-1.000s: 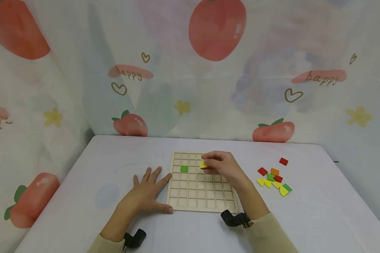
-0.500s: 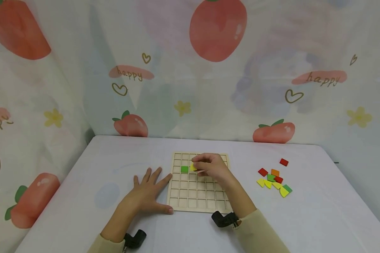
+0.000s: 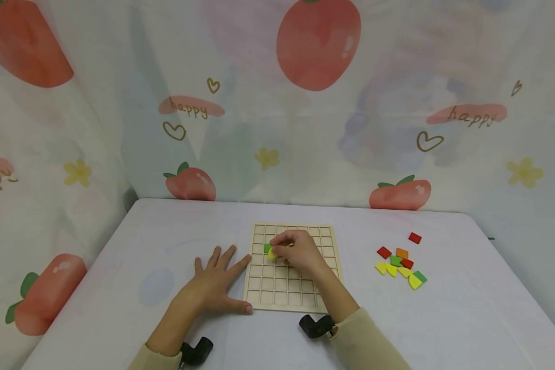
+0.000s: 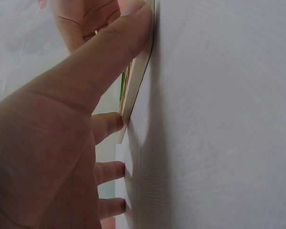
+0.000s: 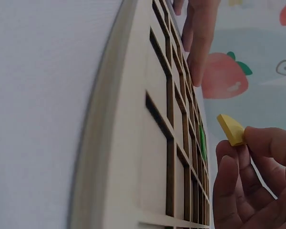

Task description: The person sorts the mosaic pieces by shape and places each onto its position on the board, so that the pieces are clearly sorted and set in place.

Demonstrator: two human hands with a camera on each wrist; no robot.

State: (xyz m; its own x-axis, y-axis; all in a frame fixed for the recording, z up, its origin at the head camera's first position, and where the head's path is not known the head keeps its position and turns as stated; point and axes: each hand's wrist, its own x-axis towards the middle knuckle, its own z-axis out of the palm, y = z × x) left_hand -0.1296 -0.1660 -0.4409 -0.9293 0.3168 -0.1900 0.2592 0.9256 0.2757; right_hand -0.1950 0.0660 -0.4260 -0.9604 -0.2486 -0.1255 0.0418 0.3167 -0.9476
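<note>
In the head view, a wooden grid board (image 3: 287, 298) lies on the table, with a green square tile (image 3: 267, 248) in one of its upper left cells. My right hand (image 3: 300, 252) pinches a yellow quarter-round tile (image 5: 232, 130) between thumb and fingers, held just above the board beside the green tile. The right wrist view shows the tile clear of the grid. My left hand (image 3: 215, 285) lies spread on the table at the board's left side, thumb and index finger touching its edge.
Right of the board lie loose tiles: several yellow quarter-rounds (image 3: 381, 267), red tiles (image 3: 414, 238), an orange tile (image 3: 402, 253) and green tiles (image 3: 396, 261). A patterned cloth backdrop (image 3: 305, 154) rises behind the white table (image 3: 467, 308).
My right hand has moved left and slightly nearer across the board with the yellow tile, from a few cells right of the green tile to close beside it. My left hand stays put.
</note>
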